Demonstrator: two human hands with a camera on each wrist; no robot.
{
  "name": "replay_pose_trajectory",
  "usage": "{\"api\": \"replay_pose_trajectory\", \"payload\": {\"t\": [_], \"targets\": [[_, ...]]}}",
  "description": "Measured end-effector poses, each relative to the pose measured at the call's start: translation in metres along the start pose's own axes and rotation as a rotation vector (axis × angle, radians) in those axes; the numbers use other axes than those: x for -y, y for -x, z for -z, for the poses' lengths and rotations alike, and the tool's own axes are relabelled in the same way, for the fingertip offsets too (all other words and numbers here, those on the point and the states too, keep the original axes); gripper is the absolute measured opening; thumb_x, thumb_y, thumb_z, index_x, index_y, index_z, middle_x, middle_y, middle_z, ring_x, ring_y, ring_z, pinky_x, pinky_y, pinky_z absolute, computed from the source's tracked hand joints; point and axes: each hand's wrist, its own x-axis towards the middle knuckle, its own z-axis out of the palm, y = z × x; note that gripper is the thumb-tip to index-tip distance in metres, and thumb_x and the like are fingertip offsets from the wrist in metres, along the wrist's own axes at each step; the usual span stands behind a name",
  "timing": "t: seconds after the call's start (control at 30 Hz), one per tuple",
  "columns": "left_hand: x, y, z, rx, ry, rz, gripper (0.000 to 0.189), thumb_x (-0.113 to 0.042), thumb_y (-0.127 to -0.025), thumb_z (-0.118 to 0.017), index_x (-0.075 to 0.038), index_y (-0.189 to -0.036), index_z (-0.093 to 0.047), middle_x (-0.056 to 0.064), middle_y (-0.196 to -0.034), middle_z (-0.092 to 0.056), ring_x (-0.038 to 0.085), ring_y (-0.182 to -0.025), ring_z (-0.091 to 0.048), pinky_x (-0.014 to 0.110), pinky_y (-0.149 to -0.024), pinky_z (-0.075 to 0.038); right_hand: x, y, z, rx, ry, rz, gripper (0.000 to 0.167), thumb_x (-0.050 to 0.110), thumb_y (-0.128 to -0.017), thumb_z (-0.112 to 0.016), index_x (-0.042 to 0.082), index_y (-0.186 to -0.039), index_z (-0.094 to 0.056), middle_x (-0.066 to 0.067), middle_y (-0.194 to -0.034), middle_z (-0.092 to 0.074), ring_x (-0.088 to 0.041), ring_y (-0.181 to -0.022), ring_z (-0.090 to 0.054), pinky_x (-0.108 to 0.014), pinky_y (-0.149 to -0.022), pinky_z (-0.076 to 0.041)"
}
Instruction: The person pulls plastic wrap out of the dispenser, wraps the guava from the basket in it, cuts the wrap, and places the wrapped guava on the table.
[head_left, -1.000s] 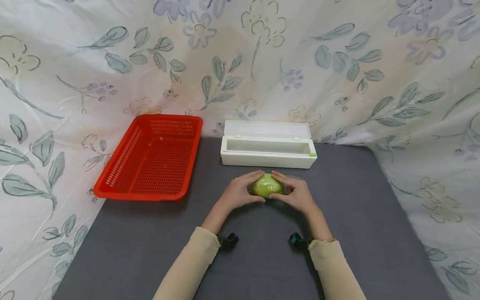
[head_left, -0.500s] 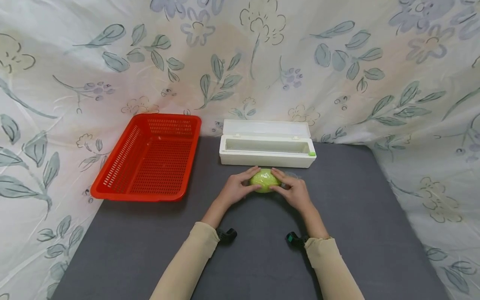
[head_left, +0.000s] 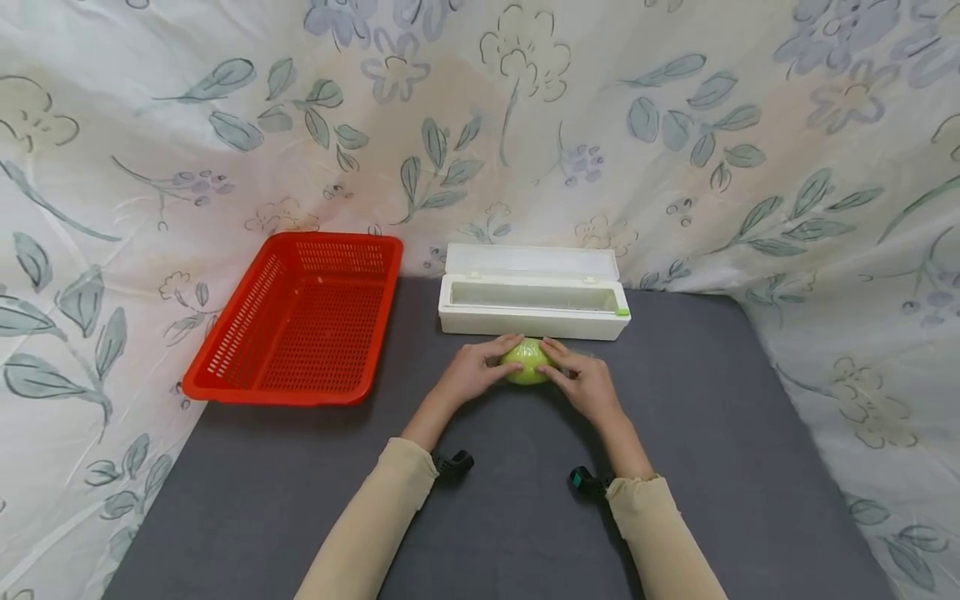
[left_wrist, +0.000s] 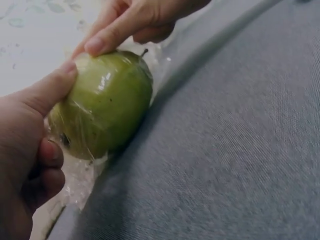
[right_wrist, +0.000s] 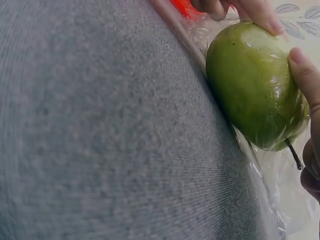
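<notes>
A green pear (head_left: 526, 362) with a dark stem lies on the grey cloth, in front of the white box. Clear plastic wrap covers it, glossy and wrinkled in both wrist views; loose wrap (left_wrist: 82, 182) sticks out at its ends. My left hand (head_left: 472, 369) grips the pear's left end, its thumb (left_wrist: 57, 85) pressing the wrap against the skin. On the stem end, my right hand (head_left: 588, 385) pinches the wrap and pear between thumb and fingers. The pear's underside is hidden.
Behind the hands stands a long white box (head_left: 534, 322) with its lid raised, a small green piece at its right corner. A red perforated basket (head_left: 281, 394) sits at the left. Floral fabric (head_left: 525, 125) hangs along the back and sides.
Over the second, both hands and the pear have shifted slightly left and away, closer to the white box. The loose wrap seen beside the pear earlier shows less in the head view now.
</notes>
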Motion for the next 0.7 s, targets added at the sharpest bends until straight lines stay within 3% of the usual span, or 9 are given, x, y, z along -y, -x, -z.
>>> {"api": "replay_pose_trajectory", "payload": {"t": [0.03, 0.1, 0.17, 0.23, 0.3, 0.43, 0.53, 0.7], "targets": [[-0.001, 0.0, 0.0, 0.006, -0.001, 0.004, 0.059, -0.043, -0.099, -0.074, -0.024, -0.153, -0.059, 0.003, -0.155, -0.057, 0.027, -0.14, -0.058, 0.047, -0.111, -0.051, 0.001, 0.0, 0.0, -0.003, 0.008, -0.011, 0.048, 0.02, -0.091, -0.084, 0.01, -0.136, -0.072, -0.009, -0.138, -0.07, -0.01, -0.049, -0.041, -0.029, -0.051, -0.041], [-0.003, 0.0, 0.001, 0.019, 0.0, 0.005, 0.058, -0.042, -0.099, -0.074, -0.024, -0.152, -0.06, 0.004, -0.155, -0.058, 0.028, -0.14, -0.058, 0.047, -0.111, -0.05, 0.004, 0.0, 0.0, -0.02, 0.021, -0.025, 0.044, 0.021, -0.093, -0.082, 0.01, -0.135, -0.074, -0.009, -0.135, -0.072, -0.013, -0.055, -0.058, -0.031, -0.055, -0.05], [-0.007, 0.001, 0.003, 0.027, 0.011, 0.001, 0.056, -0.04, -0.099, -0.075, -0.023, -0.15, -0.063, 0.006, -0.154, -0.059, 0.029, -0.139, -0.059, 0.047, -0.11, -0.051, 0.006, 0.0, 0.0, -0.041, 0.024, -0.019, 0.04, 0.02, -0.094, -0.081, 0.01, -0.132, -0.075, -0.009, -0.132, -0.073, -0.022, -0.07, -0.073, -0.037, -0.064, -0.059], [-0.008, 0.002, 0.005, 0.032, 0.019, -0.004, 0.054, -0.039, -0.098, -0.077, -0.023, -0.148, -0.065, 0.007, -0.152, -0.061, 0.029, -0.129, -0.067, 0.046, -0.105, -0.054, 0.007, -0.001, 0.001, -0.049, 0.023, 0.009, 0.038, 0.019, -0.094, -0.082, 0.01, -0.131, -0.076, -0.01, -0.13, -0.074, -0.025, -0.073, -0.075, -0.04, -0.064, -0.06], [-0.009, 0.003, 0.006, 0.025, 0.027, -0.014, 0.051, -0.037, -0.098, -0.078, -0.021, -0.146, -0.068, 0.007, -0.149, -0.064, 0.028, -0.119, -0.071, 0.044, -0.1, -0.056, 0.006, 0.0, 0.002, -0.029, 0.018, 0.041, 0.044, 0.02, -0.091, -0.085, 0.01, -0.132, -0.076, -0.011, -0.131, -0.073, -0.019, -0.064, -0.069, -0.036, -0.06, -0.057], [-0.007, 0.004, 0.006, 0.003, 0.02, -0.03, 0.051, -0.035, -0.098, -0.078, -0.02, -0.145, -0.068, 0.005, -0.151, -0.063, 0.026, -0.127, -0.067, 0.045, -0.104, -0.054, -0.002, 0.001, 0.006, 0.044, -0.03, 0.061, 0.063, 0.02, -0.081, -0.093, 0.01, -0.139, -0.071, -0.013, -0.139, -0.07, -0.003, -0.048, -0.035, -0.026, -0.051, -0.038], [-0.004, 0.006, 0.005, 0.0, -0.013, -0.065, 0.06, -0.036, -0.093, -0.084, -0.021, -0.148, -0.065, 0.002, -0.155, -0.059, 0.026, -0.136, -0.062, 0.045, -0.109, -0.052, -0.011, 0.002, 0.006, 0.089, -0.092, 0.041, 0.071, 0.019, -0.078, -0.095, 0.011, -0.144, -0.068, -0.013, -0.144, -0.066, 0.001, -0.048, -0.032, -0.023, -0.052, -0.04], [0.005, 0.013, -0.004, -0.052, -0.056, -0.15, 0.075, -0.036, -0.084, -0.092, -0.019, -0.151, -0.062, 0.003, -0.154, -0.059, 0.024, -0.134, -0.064, 0.042, -0.109, -0.053, -0.014, 0.007, -0.001, 0.053, -0.106, 0.077, 0.072, 0.018, -0.076, -0.096, 0.01, -0.142, -0.069, -0.013, -0.142, -0.068, -0.005, -0.048, -0.035, -0.023, -0.051, -0.039]]}}
